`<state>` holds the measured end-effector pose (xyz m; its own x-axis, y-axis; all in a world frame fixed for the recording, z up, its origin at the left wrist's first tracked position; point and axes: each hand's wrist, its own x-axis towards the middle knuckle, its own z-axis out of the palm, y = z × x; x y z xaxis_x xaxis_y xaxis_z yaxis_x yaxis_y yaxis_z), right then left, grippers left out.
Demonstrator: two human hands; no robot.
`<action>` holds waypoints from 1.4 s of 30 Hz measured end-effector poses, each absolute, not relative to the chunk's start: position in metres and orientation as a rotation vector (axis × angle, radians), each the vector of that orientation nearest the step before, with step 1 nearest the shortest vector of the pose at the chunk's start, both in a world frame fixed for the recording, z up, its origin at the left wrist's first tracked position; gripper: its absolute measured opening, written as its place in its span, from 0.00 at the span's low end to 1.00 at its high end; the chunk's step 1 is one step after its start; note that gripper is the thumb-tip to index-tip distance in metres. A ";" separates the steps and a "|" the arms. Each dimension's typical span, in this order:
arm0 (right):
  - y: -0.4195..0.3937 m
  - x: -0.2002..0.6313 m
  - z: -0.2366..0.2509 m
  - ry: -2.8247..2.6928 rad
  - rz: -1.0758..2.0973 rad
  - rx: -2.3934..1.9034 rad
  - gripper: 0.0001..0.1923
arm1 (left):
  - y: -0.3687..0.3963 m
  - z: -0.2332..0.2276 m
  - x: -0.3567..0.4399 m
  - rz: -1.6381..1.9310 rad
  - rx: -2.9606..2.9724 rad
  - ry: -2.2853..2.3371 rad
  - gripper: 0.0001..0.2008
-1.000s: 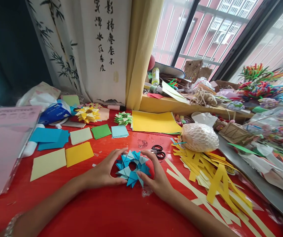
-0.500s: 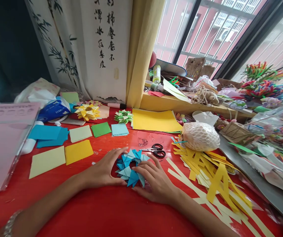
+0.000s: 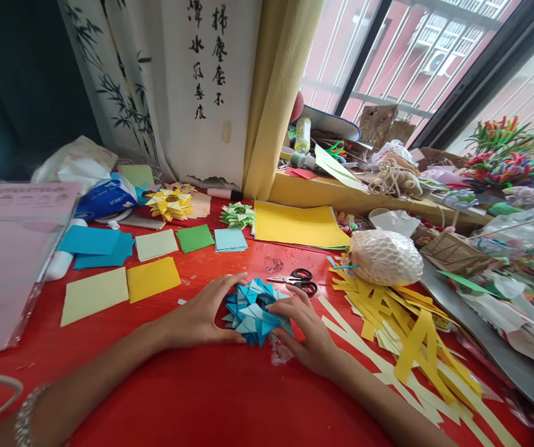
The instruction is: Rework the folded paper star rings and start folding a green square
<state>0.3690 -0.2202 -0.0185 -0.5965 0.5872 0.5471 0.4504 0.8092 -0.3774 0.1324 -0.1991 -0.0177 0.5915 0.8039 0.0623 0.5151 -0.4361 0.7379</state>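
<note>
A spiky ring of folded paper, in darker and paler blue, is between my two hands near the middle of the red table. My left hand curves round its left side, thumb at the near edge and fingers at the far edge. From the right, my right hand grips the ring, its fingers over the top and its thumb low on the near side. The ring's centre hole is partly covered. Just beyond my right fingers lie black-handled scissors.
Blue sheets, a yellow sheet and a green stack lie to the left. Yellow and green folded rings sit behind. Yellow paper strips and a net-wrapped bundle are on the right.
The blue ring has tilted, with more of its near side showing and its hole narrower. My right fingers have shifted along its right side. The whole view has moved slightly.
</note>
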 end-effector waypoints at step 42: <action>-0.236 0.364 -0.015 -2.355 -0.226 -0.666 0.19 | -0.206 -0.020 0.140 0.559 2.189 1.015 0.42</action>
